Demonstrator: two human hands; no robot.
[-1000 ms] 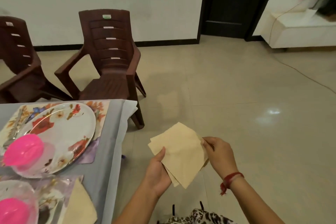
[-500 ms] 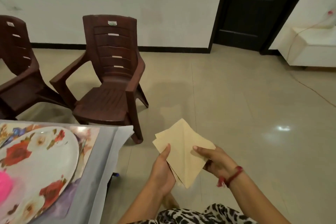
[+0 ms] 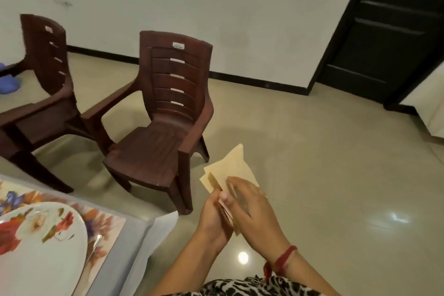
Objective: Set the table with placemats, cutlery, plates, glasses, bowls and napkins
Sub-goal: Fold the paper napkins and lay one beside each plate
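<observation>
Beige paper napkins [image 3: 236, 166] sit fanned in mid-air over the tiled floor [image 3: 336, 175], pinched by the left hand [image 3: 213, 211], the right hand [image 3: 249, 209] flat across them. The grey-clothed bench [image 3: 134, 235] lies at 8 o'clock. Peeling one off could drop loose sheets.

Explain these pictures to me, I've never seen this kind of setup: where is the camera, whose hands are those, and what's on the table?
No machine here: a person is setting a table, and every picture comes from one wide-angle camera on their head, looking forward and down. The two arms at the bottom are their own. The left hand grips a small stack of beige napkins. The right hand lies across them, too blurred to judge its grip. At lower left is a corner of the table, with a flowered plate on a flowered placemat. Two brown chairs stand beyond it.
</observation>
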